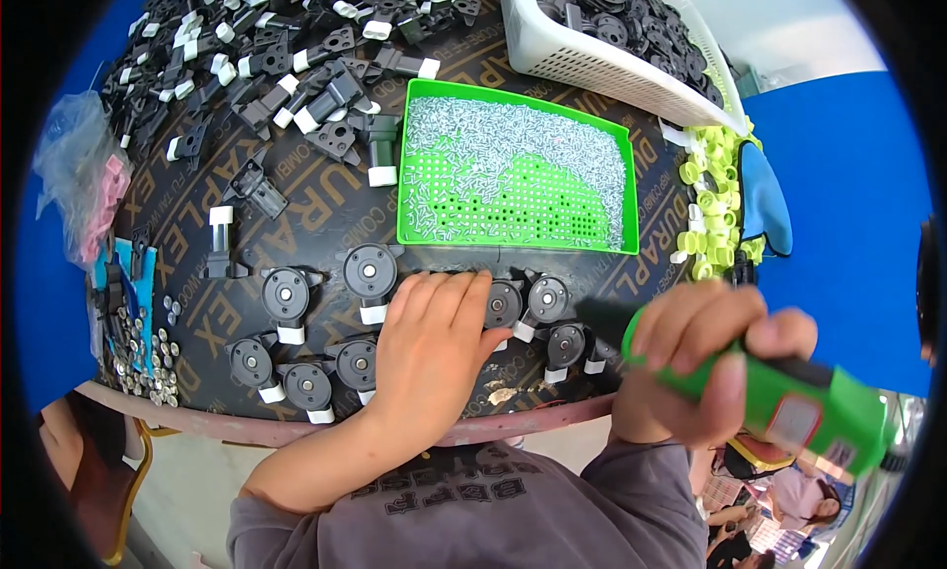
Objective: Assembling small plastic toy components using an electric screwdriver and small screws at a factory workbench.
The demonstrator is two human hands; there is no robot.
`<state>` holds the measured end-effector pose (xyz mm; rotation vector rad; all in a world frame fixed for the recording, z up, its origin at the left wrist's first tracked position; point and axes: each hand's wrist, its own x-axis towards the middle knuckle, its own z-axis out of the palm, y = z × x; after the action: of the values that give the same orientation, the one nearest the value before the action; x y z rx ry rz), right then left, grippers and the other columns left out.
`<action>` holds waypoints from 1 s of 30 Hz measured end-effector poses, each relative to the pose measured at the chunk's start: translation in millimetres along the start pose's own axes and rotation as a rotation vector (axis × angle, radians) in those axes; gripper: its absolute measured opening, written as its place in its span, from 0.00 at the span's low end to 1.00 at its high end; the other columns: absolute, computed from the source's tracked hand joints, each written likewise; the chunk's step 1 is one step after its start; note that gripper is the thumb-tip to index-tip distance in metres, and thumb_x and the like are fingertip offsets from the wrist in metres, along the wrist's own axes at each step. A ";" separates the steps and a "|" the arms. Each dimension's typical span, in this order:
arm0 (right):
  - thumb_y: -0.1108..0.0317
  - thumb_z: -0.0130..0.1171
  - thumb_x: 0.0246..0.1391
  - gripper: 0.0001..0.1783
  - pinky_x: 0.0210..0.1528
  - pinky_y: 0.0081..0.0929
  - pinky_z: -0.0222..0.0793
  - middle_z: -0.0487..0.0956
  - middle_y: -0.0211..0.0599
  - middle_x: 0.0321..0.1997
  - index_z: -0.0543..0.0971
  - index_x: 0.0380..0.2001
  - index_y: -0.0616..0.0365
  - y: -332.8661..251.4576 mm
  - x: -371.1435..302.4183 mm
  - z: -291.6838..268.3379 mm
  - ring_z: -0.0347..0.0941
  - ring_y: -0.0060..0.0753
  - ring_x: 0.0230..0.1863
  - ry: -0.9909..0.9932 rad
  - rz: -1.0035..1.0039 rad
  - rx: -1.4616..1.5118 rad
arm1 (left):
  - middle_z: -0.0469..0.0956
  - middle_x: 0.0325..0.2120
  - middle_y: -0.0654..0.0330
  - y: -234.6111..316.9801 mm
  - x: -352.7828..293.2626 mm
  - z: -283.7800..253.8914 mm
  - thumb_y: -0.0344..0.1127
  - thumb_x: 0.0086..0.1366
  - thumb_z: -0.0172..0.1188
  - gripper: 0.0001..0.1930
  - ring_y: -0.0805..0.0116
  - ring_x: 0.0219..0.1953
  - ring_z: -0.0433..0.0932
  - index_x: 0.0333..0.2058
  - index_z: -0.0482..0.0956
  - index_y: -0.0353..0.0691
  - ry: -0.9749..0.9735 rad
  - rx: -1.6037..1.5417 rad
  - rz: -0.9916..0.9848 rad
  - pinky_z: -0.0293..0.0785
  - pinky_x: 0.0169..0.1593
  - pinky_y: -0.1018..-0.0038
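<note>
A: What's the surface like, and the room around it?

B: A dark brown board (326, 209) with pale lettering serves as the tabletop; its near edge is a worn pinkish rim; blue walls rise left and right, and part of a chair (118, 490) shows at lower left.

A: And what lies on it?

B: A green perforated tray (612, 189) sits in the middle, heaped with small silvery screws (493, 150); a white basket (552, 46) of black discs stands behind it to the right; a heap of black-and-white brackets (266, 56) fills the far left; yellow-green caps (710, 199) pile at the right edge beside a blue glove (764, 204); washers (148, 362) scatter at the left by a clear bag (74, 165).

A: The hands?

B: The left hand (429, 347) lies flat, fingers together, pressing on the row of black round wheel assemblies (370, 271) just before the tray; it covers some of them; others sit to either side. The right hand (691, 357) is closed around a green electric screwdriver (789, 401), its dark tip (602, 318) pointing toward the assemblies near the left fingertips; whether it touches one I cannot tell.
</note>
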<state>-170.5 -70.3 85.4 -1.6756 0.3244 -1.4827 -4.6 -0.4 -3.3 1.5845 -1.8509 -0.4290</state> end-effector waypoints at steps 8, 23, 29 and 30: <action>0.72 0.57 0.59 0.17 0.20 0.33 0.71 0.71 0.37 0.24 0.61 0.45 0.55 5.0 -20.0 12.2 0.68 0.32 0.20 -0.213 0.145 -0.037 | 0.76 0.45 0.53 -2.0 -0.7 2.2 0.36 0.51 0.72 0.27 0.51 0.48 0.73 0.50 0.75 0.34 0.022 -0.012 -0.009 0.68 0.55 0.58; 0.78 0.56 0.55 0.17 0.23 0.34 0.71 0.72 0.40 0.23 0.62 0.43 0.57 11.1 -7.8 13.7 0.68 0.32 0.20 -0.422 0.147 -0.073 | 0.77 0.42 0.54 -1.3 1.1 2.3 0.40 0.53 0.68 0.26 0.56 0.48 0.74 0.49 0.75 0.33 0.014 0.044 0.011 0.65 0.59 0.58; 0.75 0.62 0.53 0.17 0.22 0.33 0.70 0.72 0.39 0.21 0.65 0.41 0.57 9.6 -13.2 13.9 0.68 0.34 0.19 -0.316 0.198 -0.056 | 0.77 0.42 0.54 -3.3 -0.1 4.8 0.39 0.52 0.68 0.26 0.56 0.48 0.74 0.48 0.75 0.33 -0.008 0.009 0.034 0.66 0.59 0.59; 0.75 0.62 0.53 0.17 0.22 0.33 0.70 0.72 0.39 0.21 0.65 0.41 0.57 12.2 -11.2 8.8 0.68 0.34 0.19 -0.317 0.191 -0.051 | 0.77 0.44 0.54 -2.6 -1.0 4.2 0.38 0.52 0.68 0.26 0.56 0.49 0.74 0.49 0.75 0.33 -0.002 0.001 0.042 0.65 0.59 0.59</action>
<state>-161.4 -66.4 69.5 -1.8323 0.3398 -1.0580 -5.3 -0.7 -8.2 1.5433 -1.8827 -0.4110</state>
